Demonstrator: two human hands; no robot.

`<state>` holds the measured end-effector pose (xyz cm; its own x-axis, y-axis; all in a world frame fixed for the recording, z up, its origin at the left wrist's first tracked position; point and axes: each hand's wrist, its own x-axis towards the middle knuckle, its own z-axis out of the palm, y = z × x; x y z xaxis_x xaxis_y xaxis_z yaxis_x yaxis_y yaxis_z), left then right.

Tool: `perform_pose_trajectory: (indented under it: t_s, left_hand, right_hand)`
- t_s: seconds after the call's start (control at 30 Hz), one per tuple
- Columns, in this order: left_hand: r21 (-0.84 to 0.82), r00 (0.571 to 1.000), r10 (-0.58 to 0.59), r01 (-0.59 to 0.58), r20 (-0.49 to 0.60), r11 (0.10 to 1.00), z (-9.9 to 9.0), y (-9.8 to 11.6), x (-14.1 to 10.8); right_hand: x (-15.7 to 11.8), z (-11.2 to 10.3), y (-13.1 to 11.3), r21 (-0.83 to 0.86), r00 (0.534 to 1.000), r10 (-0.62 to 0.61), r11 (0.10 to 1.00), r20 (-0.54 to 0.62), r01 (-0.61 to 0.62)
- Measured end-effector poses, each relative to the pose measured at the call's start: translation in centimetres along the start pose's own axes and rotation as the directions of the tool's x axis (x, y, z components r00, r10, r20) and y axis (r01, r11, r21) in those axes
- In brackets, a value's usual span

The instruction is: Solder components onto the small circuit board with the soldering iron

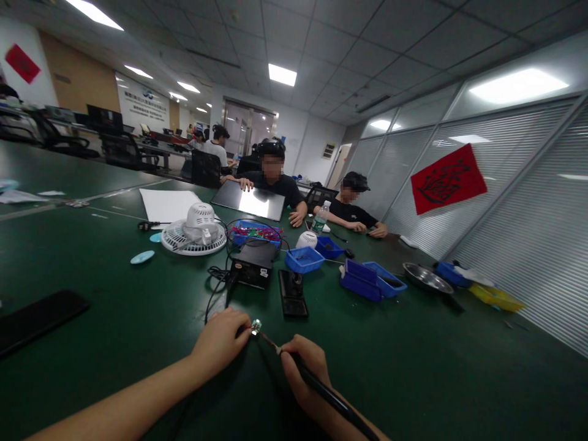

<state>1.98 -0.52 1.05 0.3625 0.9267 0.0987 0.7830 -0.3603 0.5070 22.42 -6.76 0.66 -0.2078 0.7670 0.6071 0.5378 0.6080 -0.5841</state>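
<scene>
Low in the middle of the view, my left hand (223, 335) pinches a small green-and-silver part (256, 327), which looks like a circuit board. My right hand (305, 370) is closed around a black pen-like tool (328, 395), probably a soldering iron. Its thin metal tip points left and reaches the small part or stops very near it; which of the two I cannot tell. Just beyond my hands stand a black box (252, 263) with cables and a black stand (293, 294). My fingertips partly hide the small part.
On the green table (413, 355) are a white fan part (195, 233), a blue tray of wires (256, 233), blue bins (361, 278), a metal pan (427, 277) and a yellow tray (496, 297). Two people sit across the table, one holding a dark panel (250, 199).
</scene>
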Motion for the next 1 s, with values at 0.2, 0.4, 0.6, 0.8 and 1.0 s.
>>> perform_pose_trajectory:
  t_s: [0.2,0.4,0.6,0.8,1.0]
  left_hand:
    - [-0.005,1.000,-0.004,0.004,0.006,1.000,-0.06,0.02,0.06]
    - [-0.005,1.000,-0.001,0.001,-0.002,1.000,0.20,-0.09,0.16]
    - [0.015,1.000,-0.017,0.017,0.008,1.000,-0.06,0.25,0.17]
    - [0.014,1.000,-0.020,0.019,0.010,1.000,-0.07,0.28,-0.02]
    - [0.021,1.000,-0.010,0.010,-0.002,1.000,0.20,-0.03,-0.03]
  right_hand:
    - [-0.08,-0.08,0.23,0.030,0.989,0.149,0.988,0.003,-0.149]
    - [-0.06,0.01,0.39,0.036,0.987,0.158,0.987,-0.012,-0.157]
    - [0.16,-0.13,-0.14,0.018,0.986,0.165,0.986,-0.003,-0.165]
    - [0.34,-0.25,-0.26,0.018,0.988,0.155,0.988,-0.011,-0.155]
    - [0.09,-0.01,0.05,0.026,0.989,0.135,0.991,-0.058,-0.134]
